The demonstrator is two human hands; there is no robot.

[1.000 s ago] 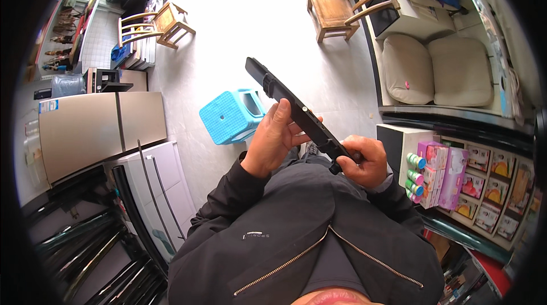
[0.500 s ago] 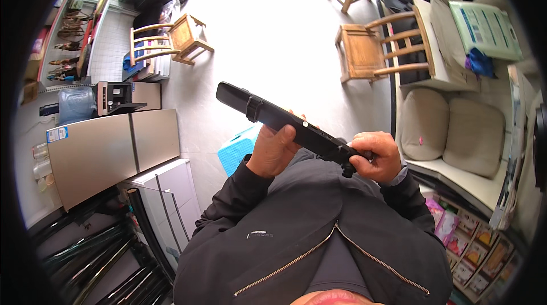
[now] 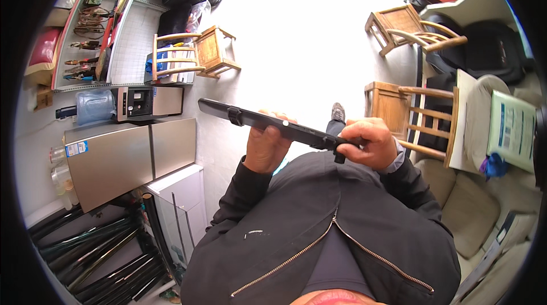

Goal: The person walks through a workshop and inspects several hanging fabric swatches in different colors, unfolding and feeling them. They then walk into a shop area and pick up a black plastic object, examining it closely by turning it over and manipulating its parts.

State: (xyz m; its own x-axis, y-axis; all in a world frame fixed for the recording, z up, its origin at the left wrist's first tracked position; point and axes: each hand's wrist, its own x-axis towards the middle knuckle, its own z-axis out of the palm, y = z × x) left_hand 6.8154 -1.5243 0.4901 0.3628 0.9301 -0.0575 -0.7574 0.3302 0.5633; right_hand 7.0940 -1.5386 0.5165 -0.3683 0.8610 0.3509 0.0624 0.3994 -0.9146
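Note:
A long, slim black object (image 3: 252,118) spans the space before my chest, its left end slightly higher than its right. A dark band or clamp rings it near the left end, a small white dot marks its middle, and a dark knob-like part hangs near the right end. What kind of thing it is I cannot make out. My left hand (image 3: 268,145) grips it around the middle, thumb on the near side and fingers behind. At the right end, my right hand (image 3: 367,142) pinches it between thumb and curled fingers.
Wooden chairs stand ahead to the left (image 3: 215,51) and right (image 3: 387,108). Left of me are a beige refrigerator (image 3: 114,160), a glass-topped white cabinet (image 3: 185,197) and a bundle of dark rods (image 3: 97,254). Cushioned seating (image 3: 467,208) lies right; my shoe (image 3: 338,112) shows below.
My view has turned rightward and shifted, so the chairs and refrigerator sit elsewhere in it. The black object has tilted closer to level, both hands still on it. My shoe has come into view.

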